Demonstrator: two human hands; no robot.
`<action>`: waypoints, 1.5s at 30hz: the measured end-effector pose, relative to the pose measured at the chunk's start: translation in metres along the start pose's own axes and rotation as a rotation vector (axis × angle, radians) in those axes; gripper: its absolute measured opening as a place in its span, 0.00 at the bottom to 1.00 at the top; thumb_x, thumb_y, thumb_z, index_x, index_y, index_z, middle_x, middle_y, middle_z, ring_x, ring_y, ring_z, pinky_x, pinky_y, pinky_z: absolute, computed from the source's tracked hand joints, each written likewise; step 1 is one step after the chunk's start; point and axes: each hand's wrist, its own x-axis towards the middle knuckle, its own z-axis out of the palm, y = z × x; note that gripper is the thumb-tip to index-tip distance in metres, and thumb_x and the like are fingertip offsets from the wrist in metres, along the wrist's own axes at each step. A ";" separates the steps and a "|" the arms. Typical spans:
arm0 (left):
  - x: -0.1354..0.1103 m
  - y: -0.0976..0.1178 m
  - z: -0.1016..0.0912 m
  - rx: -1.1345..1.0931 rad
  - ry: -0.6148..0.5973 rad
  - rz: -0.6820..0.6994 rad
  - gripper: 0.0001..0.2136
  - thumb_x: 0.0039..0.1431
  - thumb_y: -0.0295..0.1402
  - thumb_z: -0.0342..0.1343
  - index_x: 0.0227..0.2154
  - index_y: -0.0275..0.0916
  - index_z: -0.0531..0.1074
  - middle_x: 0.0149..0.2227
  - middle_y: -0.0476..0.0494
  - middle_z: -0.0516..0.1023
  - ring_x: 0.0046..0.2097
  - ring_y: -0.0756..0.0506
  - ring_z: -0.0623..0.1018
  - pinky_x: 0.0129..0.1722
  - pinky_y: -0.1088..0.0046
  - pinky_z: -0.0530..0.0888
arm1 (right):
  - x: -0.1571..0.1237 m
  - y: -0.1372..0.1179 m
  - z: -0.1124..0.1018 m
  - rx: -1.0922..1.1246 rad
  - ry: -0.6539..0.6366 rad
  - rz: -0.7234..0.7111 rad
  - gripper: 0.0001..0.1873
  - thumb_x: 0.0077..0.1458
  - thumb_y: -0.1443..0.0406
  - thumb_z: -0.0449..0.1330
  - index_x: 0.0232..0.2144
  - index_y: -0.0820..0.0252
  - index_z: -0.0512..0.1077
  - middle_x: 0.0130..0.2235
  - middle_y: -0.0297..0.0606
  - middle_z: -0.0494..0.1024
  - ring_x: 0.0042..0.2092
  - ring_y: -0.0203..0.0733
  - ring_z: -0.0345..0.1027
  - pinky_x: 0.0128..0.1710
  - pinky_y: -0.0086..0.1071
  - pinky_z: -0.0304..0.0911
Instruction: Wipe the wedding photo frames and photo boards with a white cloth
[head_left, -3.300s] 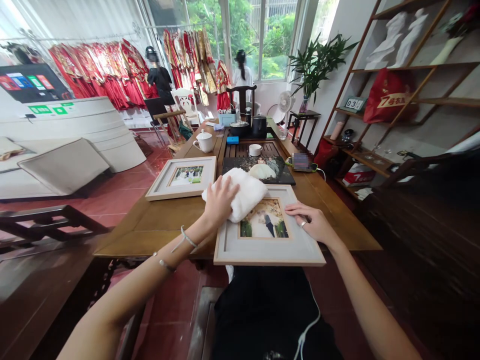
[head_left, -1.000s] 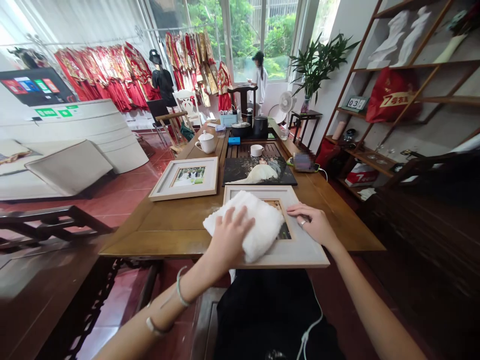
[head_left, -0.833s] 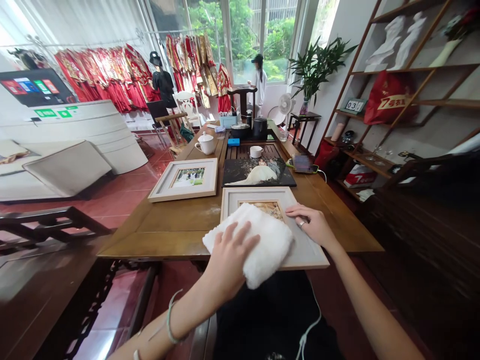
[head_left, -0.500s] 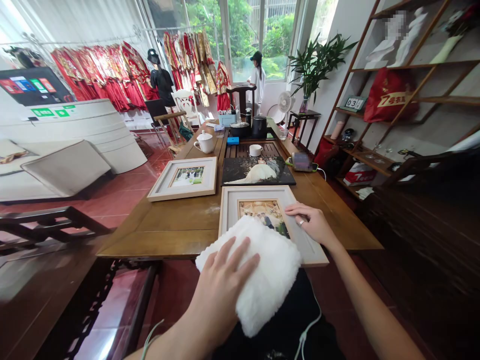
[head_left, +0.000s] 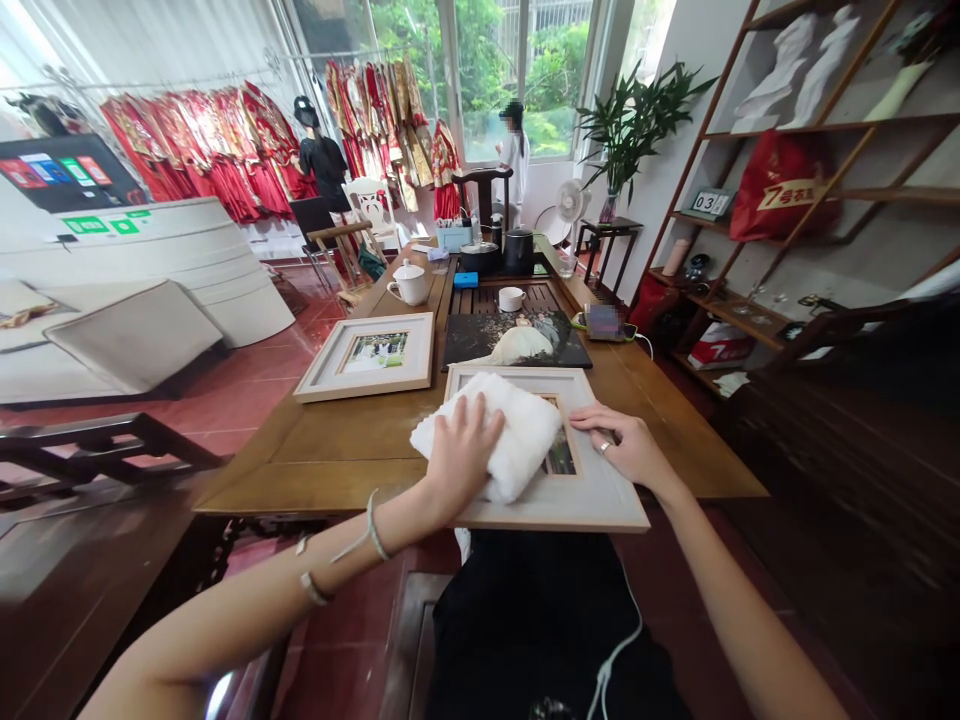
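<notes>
A fluffy white cloth (head_left: 517, 425) lies over the left and middle of a light wooden picture frame (head_left: 592, 505) at the table's front edge. My left hand (head_left: 465, 455) has hold of the cloth from above, its fingers spread across the top and the thumb hidden. Most of the framed photo is covered; only its right strip shows. My right hand (head_left: 619, 440), with a ring on one finger, rests on the right side of the same frame, fingers stretched out along the pale mat. It holds nothing.
A second framed photo (head_left: 365, 357) lies to the left on the wooden table (head_left: 330, 480). Behind the cloth is a dark photo panel (head_left: 517, 340). Beyond stand a lidded white mug (head_left: 409, 284), a small white cup (head_left: 511, 299) and a phone (head_left: 604, 322) with a cable.
My left hand and the white cloth have moved forward, from overhanging the frame's near edge to its upper left part. My right hand has stayed in place.
</notes>
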 end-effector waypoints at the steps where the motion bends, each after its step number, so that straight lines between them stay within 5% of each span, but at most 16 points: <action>1: 0.005 -0.001 0.001 0.010 0.014 -0.002 0.24 0.61 0.27 0.49 0.60 0.40 0.59 0.65 0.31 0.55 0.63 0.30 0.60 0.49 0.49 0.70 | 0.000 0.000 0.000 0.000 -0.002 -0.001 0.16 0.48 0.73 0.54 0.33 0.54 0.80 0.41 0.37 0.82 0.47 0.46 0.75 0.59 0.49 0.60; 12: 0.053 -0.012 0.008 -0.069 0.115 -0.041 0.25 0.60 0.22 0.46 0.60 0.42 0.58 0.65 0.31 0.55 0.64 0.30 0.57 0.51 0.48 0.67 | 0.000 0.000 0.000 0.016 -0.006 0.010 0.15 0.48 0.72 0.55 0.33 0.54 0.80 0.41 0.38 0.82 0.46 0.46 0.75 0.60 0.49 0.59; 19: 0.086 0.006 0.003 -0.153 0.134 -0.030 0.28 0.61 0.23 0.47 0.63 0.46 0.54 0.65 0.33 0.54 0.62 0.32 0.59 0.52 0.49 0.66 | 0.000 0.001 0.000 0.006 -0.008 0.006 0.15 0.48 0.72 0.55 0.33 0.54 0.80 0.40 0.37 0.82 0.46 0.45 0.76 0.60 0.49 0.59; 26: 0.111 0.016 0.008 -0.144 0.122 0.258 0.27 0.61 0.20 0.44 0.61 0.49 0.59 0.67 0.39 0.49 0.64 0.29 0.54 0.48 0.47 0.71 | 0.000 0.002 -0.002 -0.024 -0.032 0.031 0.15 0.48 0.71 0.55 0.33 0.55 0.80 0.40 0.37 0.83 0.46 0.46 0.75 0.60 0.49 0.58; 36: 0.060 -0.019 -0.006 -0.353 -0.085 0.391 0.34 0.49 0.15 0.49 0.59 0.50 0.64 0.67 0.44 0.52 0.66 0.33 0.54 0.55 0.51 0.68 | 0.001 -0.005 0.001 -0.045 0.003 0.101 0.15 0.44 0.73 0.54 0.27 0.55 0.79 0.38 0.37 0.82 0.44 0.48 0.75 0.50 0.41 0.67; 45: 0.006 0.000 -0.014 -0.574 -0.051 0.663 0.30 0.49 0.25 0.60 0.57 0.48 0.66 0.68 0.46 0.52 0.67 0.32 0.51 0.62 0.48 0.59 | 0.003 -0.004 -0.003 0.062 -0.045 0.091 0.08 0.48 0.67 0.58 0.26 0.56 0.78 0.38 0.40 0.82 0.42 0.47 0.75 0.51 0.42 0.65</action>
